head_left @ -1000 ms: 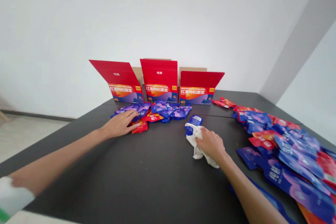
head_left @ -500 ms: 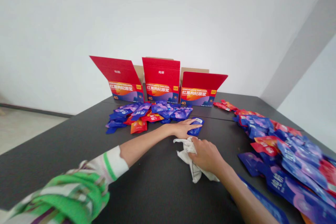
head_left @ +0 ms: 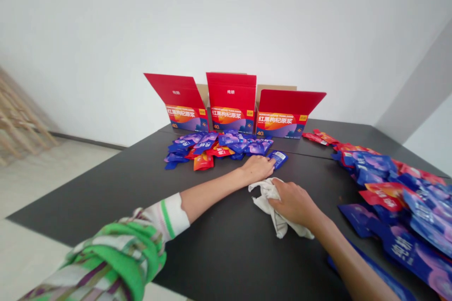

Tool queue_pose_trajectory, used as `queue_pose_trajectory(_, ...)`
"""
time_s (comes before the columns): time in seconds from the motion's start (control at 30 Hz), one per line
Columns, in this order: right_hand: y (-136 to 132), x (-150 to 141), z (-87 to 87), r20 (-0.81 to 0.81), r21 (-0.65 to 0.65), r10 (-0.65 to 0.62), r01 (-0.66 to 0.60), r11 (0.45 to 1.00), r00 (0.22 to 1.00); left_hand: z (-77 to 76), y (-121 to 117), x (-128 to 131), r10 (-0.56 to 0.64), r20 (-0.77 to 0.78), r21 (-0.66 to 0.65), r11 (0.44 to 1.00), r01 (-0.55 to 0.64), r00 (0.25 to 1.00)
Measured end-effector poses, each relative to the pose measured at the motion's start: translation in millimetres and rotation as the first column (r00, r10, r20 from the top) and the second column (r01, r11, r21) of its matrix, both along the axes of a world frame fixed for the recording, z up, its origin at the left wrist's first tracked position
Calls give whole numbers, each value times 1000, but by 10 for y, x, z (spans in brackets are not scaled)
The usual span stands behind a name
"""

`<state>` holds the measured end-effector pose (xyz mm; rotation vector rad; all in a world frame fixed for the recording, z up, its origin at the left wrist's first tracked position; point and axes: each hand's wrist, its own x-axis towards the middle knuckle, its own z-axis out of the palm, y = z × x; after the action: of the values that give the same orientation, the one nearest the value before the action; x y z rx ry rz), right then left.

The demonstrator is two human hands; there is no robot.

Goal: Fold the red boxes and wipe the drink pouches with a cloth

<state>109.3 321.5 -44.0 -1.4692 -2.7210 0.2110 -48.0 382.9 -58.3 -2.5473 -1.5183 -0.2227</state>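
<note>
My left hand (head_left: 259, 168) reaches across the black table, its fingers closed on the near-left edge of a blue pouch (head_left: 279, 158). The pouch lies to the right of a small heap of blue and red pouches (head_left: 210, 146), with a white label patch showing. Just below, my right hand (head_left: 294, 201) grips a crumpled white cloth (head_left: 270, 204) that rests on the tabletop. Part of the cloth is hidden under that hand.
Three red boxes (head_left: 231, 120) with raised lids stand in a row behind the heap. A larger spread of blue and red pouches (head_left: 395, 197) covers the right side of the black table (head_left: 219, 254). Wooden slats (head_left: 21, 117) stand on the floor at far left.
The left hand's fingers, which were spread flat over the blue pouch, have curled around its edge. The view has swung left, so everything appears further right. The right hand still grips the cloth.
</note>
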Motion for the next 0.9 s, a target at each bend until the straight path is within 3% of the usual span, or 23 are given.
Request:
queue_pose_trajectory(0.2, 15, 6, -26, -10, 1, 16, -16, 1000, 1000, -13, -55, -7, 103, -3, 18, 995, -103, 995)
queue_pose_trajectory(0.43, 121, 152, 72, -101, 30, 3, 0, 1000, 995, 179, -382, -296, 261, 157, 78, 958, -275, 953)
queue_pose_trajectory(0.53, 201, 294, 205, -153, 100, -138, 154, 983, 978, 171, -644, -451, 267, 413, -165, 962, -217, 871)
queue_pose_trajectory(0.6, 231, 342, 256, -186, 143, -240, 268, 953, 953, 112, -805, -525, 314, 539, -413, 907, -80, 782)
queue_pose_trajectory(0.67, 215, 308, 245, -207, 152, -306, 340, 928, 929, 44, -922, -556, 365, 555, -554, 832, 5, 747)
queue_pose_trajectory(0.77, 102, 95, 130, -189, 133, -301, 328, 935, 935, -11, -1000, -518, 378, 525, -579, 815, -6, 763)
queue_pose_trajectory(0.9, -30, -231, -16, -109, 183, -100, 119, 976, 989, 10, -1014, -420, 349, 445, -494, 864, -99, 825)
